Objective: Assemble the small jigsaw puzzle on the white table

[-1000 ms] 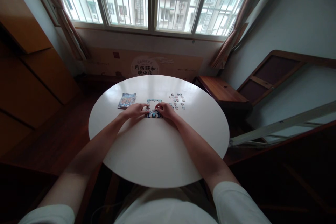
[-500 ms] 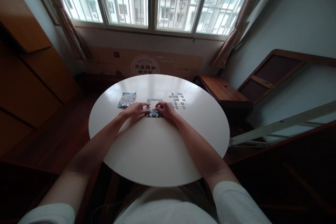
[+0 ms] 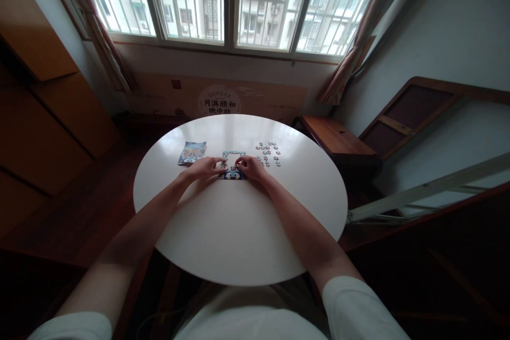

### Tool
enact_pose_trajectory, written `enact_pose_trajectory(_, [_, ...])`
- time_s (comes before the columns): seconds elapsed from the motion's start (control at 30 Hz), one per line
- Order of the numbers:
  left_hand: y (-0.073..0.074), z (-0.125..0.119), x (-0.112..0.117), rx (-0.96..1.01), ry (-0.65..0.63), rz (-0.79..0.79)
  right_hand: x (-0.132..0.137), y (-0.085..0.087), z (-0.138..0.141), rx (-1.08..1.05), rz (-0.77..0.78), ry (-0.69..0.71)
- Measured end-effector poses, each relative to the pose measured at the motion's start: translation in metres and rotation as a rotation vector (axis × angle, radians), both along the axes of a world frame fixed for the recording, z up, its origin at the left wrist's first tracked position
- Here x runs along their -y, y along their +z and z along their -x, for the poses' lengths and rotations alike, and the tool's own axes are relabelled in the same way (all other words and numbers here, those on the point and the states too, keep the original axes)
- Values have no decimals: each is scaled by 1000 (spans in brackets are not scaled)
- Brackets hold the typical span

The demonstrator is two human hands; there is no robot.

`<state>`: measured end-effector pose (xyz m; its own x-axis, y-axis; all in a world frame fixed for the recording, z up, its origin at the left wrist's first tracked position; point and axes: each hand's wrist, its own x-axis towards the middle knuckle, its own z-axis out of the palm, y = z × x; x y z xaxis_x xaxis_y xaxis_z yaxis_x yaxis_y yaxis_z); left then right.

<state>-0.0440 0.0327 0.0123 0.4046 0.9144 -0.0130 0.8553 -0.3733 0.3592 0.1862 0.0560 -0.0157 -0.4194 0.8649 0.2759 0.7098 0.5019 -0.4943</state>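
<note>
A partly assembled jigsaw puzzle [image 3: 233, 174] lies on the round white table [image 3: 235, 234], its bottom rows and border joined around a gap in the middle. My left hand [image 3: 205, 168] rests at the puzzle's left edge, thumb and index finger stretched out and apart. Over the right side of the puzzle, my right hand [image 3: 252, 167] is closed in a pinch at the gap, on what looks like a small jigsaw piece mostly covered by the fingertips. Several loose jigsaw pieces [image 3: 266, 153] are spread out beyond my right hand.
A colourful printed picture sheet [image 3: 192, 153] lies at the table's left. Behind the table's right side stands a low wooden bench [image 3: 332, 135]. A barred window [image 3: 231, 5] with curtains [image 3: 343, 77] spans the far wall, and wooden cabinets [image 3: 59, 117] line the left.
The view has shifted very slightly. Both hands keep nearly the same places at the puzzle, with the right fingertips still pinched over the gap.
</note>
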Motion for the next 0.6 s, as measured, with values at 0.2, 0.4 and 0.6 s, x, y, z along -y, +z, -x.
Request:
enact_pose_trajectory(0.2, [1,0,1,0,-2,-2,-2,-3,-1,-4,-7,5])
enact_pose_trajectory(0.4, [0,0,1,9,-5,-7,0,-1,0,0,-6,2])
enact_pose_trajectory(0.6, [1,0,0,1,-1,-1,0,0,0,2,-3,4])
